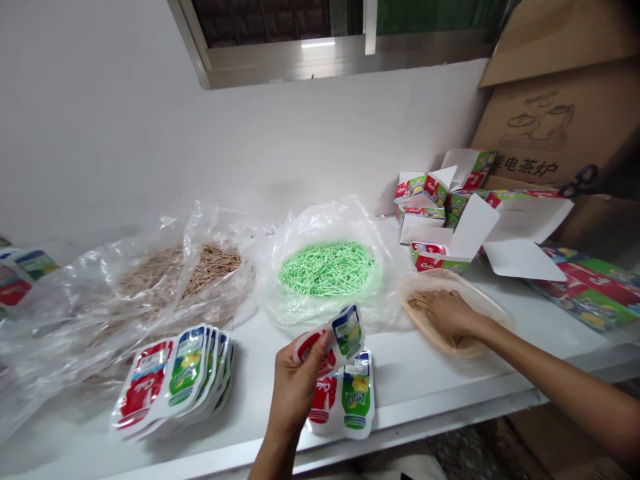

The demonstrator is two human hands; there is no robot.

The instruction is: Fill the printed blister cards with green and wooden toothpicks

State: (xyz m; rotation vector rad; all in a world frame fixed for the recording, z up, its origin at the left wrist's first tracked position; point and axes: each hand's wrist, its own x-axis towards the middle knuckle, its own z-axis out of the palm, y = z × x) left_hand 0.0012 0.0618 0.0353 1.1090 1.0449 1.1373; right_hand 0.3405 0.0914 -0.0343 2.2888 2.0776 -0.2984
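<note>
My left hand (295, 380) pinches a bent, flat packet (349, 333) printed with red Cola and green Sprite bottles, thumb on its front. Beneath it, at the table's front edge, lies a similar packet (356, 397). My right hand (447, 312) reaches down into a pale peach plastic tub (485, 313), its fingers curled over thin brown sticks (416, 301). Its fingertips are hidden. To the left is a fanned stack of the same printed packets (173, 377). Green sticks (327, 269) fill an opened clear plastic bag (280, 310) behind my left hand.
More brown sticks (213, 263) lie in a crumpled clear bag (90, 267) at left. Several open printed boxes (445, 250) crowd the back right, before a large cardboard carton (560, 120). Dark-handled scissors (583, 180) show there. A window (280, 60) is above.
</note>
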